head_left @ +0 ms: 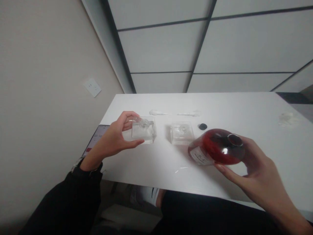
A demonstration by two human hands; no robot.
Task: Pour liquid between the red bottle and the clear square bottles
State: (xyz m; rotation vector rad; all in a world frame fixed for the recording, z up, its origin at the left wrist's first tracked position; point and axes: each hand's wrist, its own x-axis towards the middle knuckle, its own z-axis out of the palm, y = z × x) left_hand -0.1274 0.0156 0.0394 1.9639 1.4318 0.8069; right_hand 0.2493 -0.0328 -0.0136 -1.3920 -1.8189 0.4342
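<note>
My right hand (259,166) is wrapped round a red bottle (220,147) with a white label. The bottle is tilted above the table, its uncapped dark neck pointing up and toward me. My left hand (118,133) curves round a clear square bottle (144,132) with a round neck on top, thumb along its near side and fingers at the far side. Between the hands stands a second clear square bottle (182,133), untouched and just left of the red one. A small black cap (202,126) lies behind the red bottle.
Two clear, slender things (158,112) lie at the back of the white table (151,163). A phone (96,138) sits at the left edge, partly under my wrist. Thin white bits (181,169) lie near the front; a crumpled clear thing (288,119) is at the right.
</note>
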